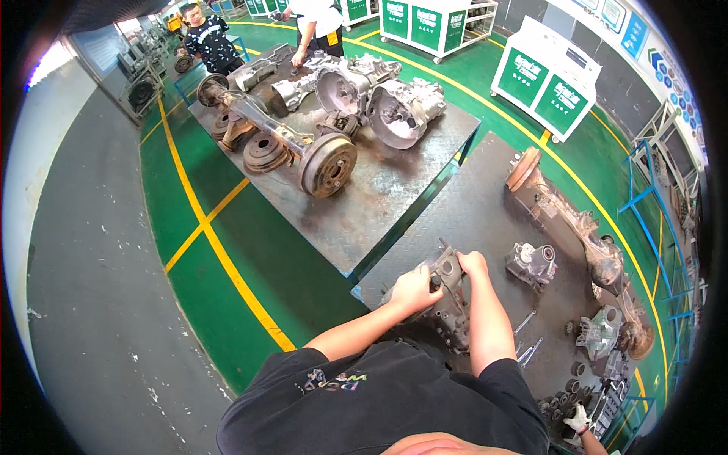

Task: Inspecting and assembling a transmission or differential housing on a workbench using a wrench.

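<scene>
While the left hand [415, 292] and right hand [473, 265], fingers partly curled, grip opposite sides of a grey metal casing [453, 301] on the table [478, 205], handling looks underway: hold made, release not yet; 1 smaller housing [531, 264] sits untouched rightward.

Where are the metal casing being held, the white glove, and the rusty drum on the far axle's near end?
Metal casing [454, 305], head view: its grey body.
White glove [578, 418], head view: its middle.
Rusty drum [331, 167], head view: its round face.
</scene>
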A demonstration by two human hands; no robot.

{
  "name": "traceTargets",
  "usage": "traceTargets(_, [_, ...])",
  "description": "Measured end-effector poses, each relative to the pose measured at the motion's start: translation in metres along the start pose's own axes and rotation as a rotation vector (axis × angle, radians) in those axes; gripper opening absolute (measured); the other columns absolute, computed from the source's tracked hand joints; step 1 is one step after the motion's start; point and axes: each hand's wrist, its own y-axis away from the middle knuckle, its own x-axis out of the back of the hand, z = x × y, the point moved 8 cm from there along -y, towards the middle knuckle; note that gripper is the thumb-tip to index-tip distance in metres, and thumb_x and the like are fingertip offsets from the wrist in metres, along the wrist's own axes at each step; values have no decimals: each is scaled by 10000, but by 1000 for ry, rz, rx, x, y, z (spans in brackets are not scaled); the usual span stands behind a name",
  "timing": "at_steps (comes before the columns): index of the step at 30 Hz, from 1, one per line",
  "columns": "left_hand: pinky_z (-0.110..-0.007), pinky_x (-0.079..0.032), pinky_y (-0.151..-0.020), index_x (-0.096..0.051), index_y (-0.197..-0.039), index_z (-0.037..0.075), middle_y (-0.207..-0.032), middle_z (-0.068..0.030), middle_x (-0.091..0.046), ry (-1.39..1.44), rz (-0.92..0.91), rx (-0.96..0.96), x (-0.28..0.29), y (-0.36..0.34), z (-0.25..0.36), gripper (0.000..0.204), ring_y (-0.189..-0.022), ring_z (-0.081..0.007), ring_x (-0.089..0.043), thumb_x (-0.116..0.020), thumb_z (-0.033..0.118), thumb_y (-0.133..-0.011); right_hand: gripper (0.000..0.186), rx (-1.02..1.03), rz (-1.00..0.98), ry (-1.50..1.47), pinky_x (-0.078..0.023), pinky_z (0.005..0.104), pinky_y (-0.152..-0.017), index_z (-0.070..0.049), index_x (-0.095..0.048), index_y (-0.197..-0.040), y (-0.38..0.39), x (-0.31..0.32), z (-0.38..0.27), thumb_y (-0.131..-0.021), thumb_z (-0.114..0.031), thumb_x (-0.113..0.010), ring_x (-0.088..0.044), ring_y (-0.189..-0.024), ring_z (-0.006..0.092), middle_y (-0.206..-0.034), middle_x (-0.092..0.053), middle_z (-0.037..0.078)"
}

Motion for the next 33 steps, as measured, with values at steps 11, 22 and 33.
traceTargets(11, [-449,-560,-736,-550,-1003,-67,-883,-252,-663,10,-3,4,5,1,3,618,-813,-387,-678,-672,496,-778,487,45,35,-36,-499,455,-931,27,-695,-1080,-19,-13,6,-848,-396,-628,-625,-1117,392,-1139,-650,271])
traceTargets(22, [-451,-564,-701,-545,-997,-60,-853,-253,-660,3,15,-21,4,-3,0,620,-772,-390,-680,-664,512,-789,487,2,-29,35,-511,448,-929,8,-702,-1086,-29,-8,-1,-841,-411,-662,-632,-1122,377,-1174,-661,222])
traceTargets(33, [-460,-551,-721,-534,-991,-16,-871,-221,-667,-45,-5,6,-6,2,3,596,-810,-376,-681,-665,528,-786,387,-117,-114,41,-452,421,-1008,-100,-693,-1180,3,-3,0,-855,-272,-574,-560,-1251,339,-1300,-621,142])
